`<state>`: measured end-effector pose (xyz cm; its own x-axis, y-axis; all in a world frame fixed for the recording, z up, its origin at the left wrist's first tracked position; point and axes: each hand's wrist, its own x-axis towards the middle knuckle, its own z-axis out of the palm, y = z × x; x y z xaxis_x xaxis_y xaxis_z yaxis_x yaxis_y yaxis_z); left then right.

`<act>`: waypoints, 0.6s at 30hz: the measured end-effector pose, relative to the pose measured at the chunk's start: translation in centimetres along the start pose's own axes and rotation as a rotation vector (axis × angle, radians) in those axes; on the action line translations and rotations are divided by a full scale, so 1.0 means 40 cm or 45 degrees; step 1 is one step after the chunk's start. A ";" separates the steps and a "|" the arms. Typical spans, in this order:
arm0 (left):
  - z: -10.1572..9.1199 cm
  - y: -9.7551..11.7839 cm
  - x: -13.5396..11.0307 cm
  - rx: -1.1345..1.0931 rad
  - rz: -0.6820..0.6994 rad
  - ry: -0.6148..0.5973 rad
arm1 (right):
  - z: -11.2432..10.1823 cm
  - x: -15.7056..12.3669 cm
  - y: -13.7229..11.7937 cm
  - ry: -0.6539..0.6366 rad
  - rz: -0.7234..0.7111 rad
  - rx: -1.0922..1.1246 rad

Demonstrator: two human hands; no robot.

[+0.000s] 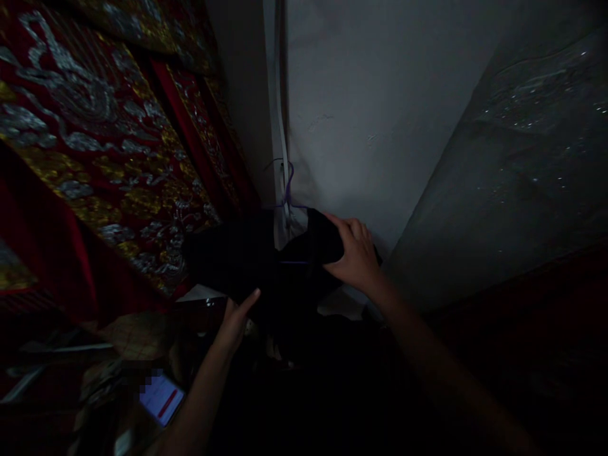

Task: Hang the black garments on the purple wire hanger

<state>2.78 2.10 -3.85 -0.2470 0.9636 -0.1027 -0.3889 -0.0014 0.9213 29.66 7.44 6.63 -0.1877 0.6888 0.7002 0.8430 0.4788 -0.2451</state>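
A black garment [247,259] hangs on a purple hanger [288,190] in a dim corner, hooked near a white strip on the wall. My right hand [356,253] grips the garment's right shoulder, fingers wrapped over the dark cloth. Lower down, my left hand [235,323] holds the garment's lower edge, thumb raised against the fabric and the other fingers hidden behind it.
Red cloth with gold and silver embroidery [95,139] hangs at the left. A grey wall [380,95] and a dark grey sequined fabric [522,164] fill the right. A lit phone screen [160,398] lies among clutter at the lower left.
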 end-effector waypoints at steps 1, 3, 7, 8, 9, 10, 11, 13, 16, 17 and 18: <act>0.003 -0.006 -0.008 0.010 -0.032 0.029 | -0.001 -0.009 0.004 0.004 0.009 0.001; 0.004 -0.020 -0.020 0.007 -0.071 0.060 | -0.008 -0.021 0.018 0.015 0.022 0.009; -0.013 -0.053 -0.034 -0.056 -0.116 0.159 | -0.037 -0.050 0.034 -0.013 -0.105 0.128; -0.018 -0.061 -0.038 -0.074 -0.145 0.190 | -0.039 -0.066 0.028 0.010 -0.121 0.194; -0.023 -0.070 -0.043 -0.089 -0.178 0.216 | -0.035 -0.087 0.016 0.062 -0.098 0.281; -0.026 -0.078 -0.049 -0.099 -0.213 0.232 | -0.023 -0.113 0.000 0.135 -0.023 0.385; -0.027 -0.087 -0.057 -0.105 -0.247 0.241 | -0.004 -0.144 -0.022 0.200 0.101 0.503; -0.025 -0.106 -0.074 -0.122 -0.293 0.252 | 0.056 -0.213 -0.076 0.228 0.456 0.756; -0.016 -0.132 -0.103 -0.143 -0.308 0.234 | 0.163 -0.313 -0.165 -0.353 0.833 1.132; -0.015 -0.137 -0.112 -0.139 -0.307 0.215 | 0.192 -0.338 -0.191 -0.526 0.897 1.245; -0.014 -0.139 -0.120 -0.127 -0.318 0.189 | 0.214 -0.356 -0.212 -0.606 0.941 1.329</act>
<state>5.62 -2.67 -8.69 -0.2571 0.8877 -0.3821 -0.5372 0.1973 0.8200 20.89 -1.78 -7.00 -0.1957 0.9789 -0.0584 0.0916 -0.0411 -0.9950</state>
